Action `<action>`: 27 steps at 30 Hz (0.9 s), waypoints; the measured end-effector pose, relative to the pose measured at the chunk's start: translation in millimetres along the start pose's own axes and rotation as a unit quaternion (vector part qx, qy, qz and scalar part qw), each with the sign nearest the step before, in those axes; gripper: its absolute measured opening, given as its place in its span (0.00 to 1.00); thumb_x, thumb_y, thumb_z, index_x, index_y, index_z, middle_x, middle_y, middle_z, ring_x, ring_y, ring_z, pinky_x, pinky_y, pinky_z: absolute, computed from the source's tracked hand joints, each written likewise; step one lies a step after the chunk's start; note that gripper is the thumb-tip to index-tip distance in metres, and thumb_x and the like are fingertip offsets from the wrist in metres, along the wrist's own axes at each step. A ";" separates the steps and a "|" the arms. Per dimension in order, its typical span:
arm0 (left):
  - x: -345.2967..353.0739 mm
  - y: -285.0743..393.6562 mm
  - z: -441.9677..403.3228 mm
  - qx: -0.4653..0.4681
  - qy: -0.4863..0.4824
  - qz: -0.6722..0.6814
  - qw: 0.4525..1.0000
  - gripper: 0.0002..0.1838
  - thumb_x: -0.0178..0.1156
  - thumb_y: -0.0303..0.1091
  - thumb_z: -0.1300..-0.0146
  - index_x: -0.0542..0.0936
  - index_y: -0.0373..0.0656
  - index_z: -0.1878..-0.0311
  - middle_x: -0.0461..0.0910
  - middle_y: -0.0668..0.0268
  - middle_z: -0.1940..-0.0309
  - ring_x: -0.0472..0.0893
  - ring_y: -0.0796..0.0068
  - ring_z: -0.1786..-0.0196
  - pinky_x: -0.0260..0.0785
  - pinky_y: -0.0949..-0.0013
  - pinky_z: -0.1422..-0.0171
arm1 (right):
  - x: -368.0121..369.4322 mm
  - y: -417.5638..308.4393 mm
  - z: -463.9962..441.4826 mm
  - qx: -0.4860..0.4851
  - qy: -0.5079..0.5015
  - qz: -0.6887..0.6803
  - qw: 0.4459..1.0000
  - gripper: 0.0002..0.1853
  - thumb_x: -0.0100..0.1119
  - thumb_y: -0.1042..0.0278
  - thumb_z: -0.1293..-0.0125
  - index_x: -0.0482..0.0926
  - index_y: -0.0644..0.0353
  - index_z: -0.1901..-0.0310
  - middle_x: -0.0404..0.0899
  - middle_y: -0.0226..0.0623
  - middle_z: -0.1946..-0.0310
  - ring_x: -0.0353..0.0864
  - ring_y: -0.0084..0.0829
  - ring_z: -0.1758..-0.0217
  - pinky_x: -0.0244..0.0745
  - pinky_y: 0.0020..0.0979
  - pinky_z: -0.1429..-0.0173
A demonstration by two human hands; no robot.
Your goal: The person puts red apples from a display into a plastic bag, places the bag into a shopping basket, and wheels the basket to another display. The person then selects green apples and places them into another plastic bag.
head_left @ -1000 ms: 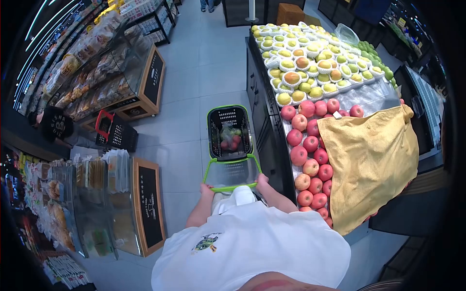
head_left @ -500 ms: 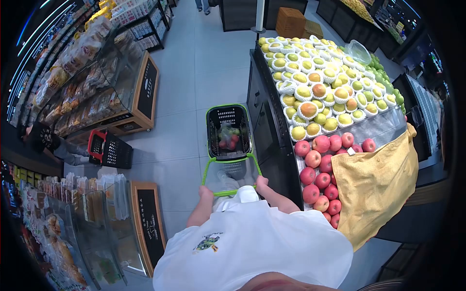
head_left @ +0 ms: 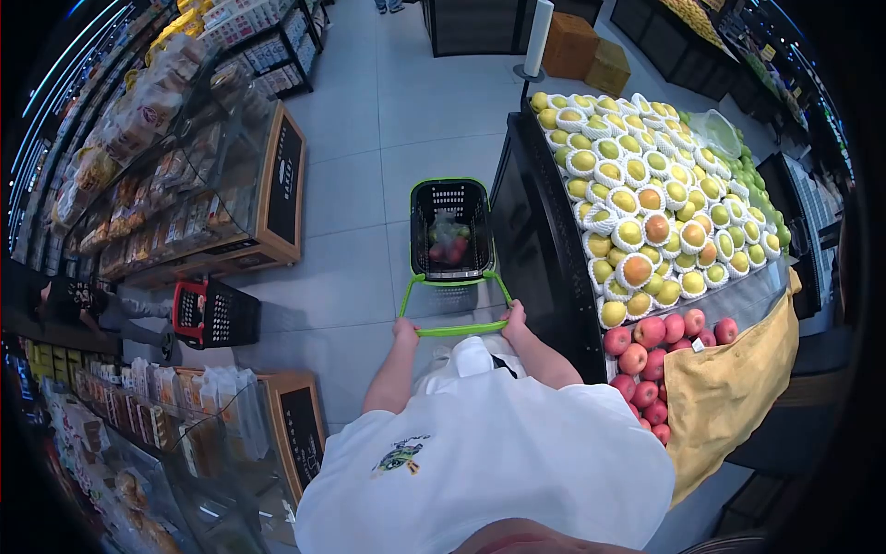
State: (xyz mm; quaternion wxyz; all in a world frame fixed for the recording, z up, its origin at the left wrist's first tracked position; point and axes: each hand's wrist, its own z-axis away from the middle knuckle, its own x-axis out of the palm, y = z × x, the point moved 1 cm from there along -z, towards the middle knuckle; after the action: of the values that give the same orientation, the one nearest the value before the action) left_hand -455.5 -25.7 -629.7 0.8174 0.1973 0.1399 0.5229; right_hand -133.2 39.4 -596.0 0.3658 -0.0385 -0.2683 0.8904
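My left hand [head_left: 404, 329] is closed around the left end of a green basket handle [head_left: 460, 330]. On the handle's right end, my right hand [head_left: 515, 316] is closed too. The handle belongs to a black shopping basket [head_left: 419, 226] with a green rim, which stands on the floor ahead of me. Inside it lies a clear plastic bag [head_left: 449, 242] holding red and green fruit.
Close on my right is a fruit stand with pears [head_left: 628, 231] in foam nets, red apples [head_left: 649, 331] and a yellow cloth [head_left: 729, 379]. Bakery shelves [head_left: 286, 185] line the left. A person [head_left: 129, 319] there is beside a red-handled basket [head_left: 231, 314].
The handle and both my hands sit higher in view, arms stretched further forward. The basket appears higher and further right, while the fruit stand has shifted right and down. My grip stays the same.
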 end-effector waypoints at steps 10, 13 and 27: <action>84.1 69.5 -29.8 0.008 0.004 -0.062 0.998 0.23 0.44 0.47 0.24 0.70 0.38 0.38 0.77 0.50 0.62 0.76 0.56 0.73 0.72 0.46 0.65 | 106.6 -38.5 -19.8 0.012 0.130 0.142 0.981 0.13 0.60 0.62 0.34 0.79 0.63 0.56 0.74 0.40 0.67 0.69 0.33 0.74 0.71 0.39 0.69; 117.3 92.1 -52.4 0.008 0.008 -0.090 0.996 0.24 0.43 0.47 0.24 0.70 0.38 0.37 0.76 0.49 0.61 0.76 0.55 0.72 0.72 0.46 0.66 | 140.3 -50.7 -49.0 0.025 0.162 0.169 0.972 0.17 0.58 0.57 0.30 0.80 0.62 0.50 0.77 0.41 0.60 0.72 0.35 0.69 0.74 0.42 0.66; 282.0 213.3 -76.4 0.078 0.035 -0.257 0.963 0.23 0.49 0.34 0.32 0.78 0.31 0.40 0.80 0.43 0.46 0.85 0.46 0.53 0.80 0.49 0.53 | 287.3 -143.0 -98.0 0.025 0.117 0.290 0.949 0.22 0.54 0.63 0.32 0.79 0.68 0.41 0.82 0.52 0.46 0.86 0.48 0.50 0.82 0.50 0.50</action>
State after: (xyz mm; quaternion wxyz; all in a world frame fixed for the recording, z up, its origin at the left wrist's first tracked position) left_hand -542.6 324.4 -603.4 0.9011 0.1995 0.2545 0.2890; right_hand -226.7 360.7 -570.6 0.1210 -0.2094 -0.1790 0.9537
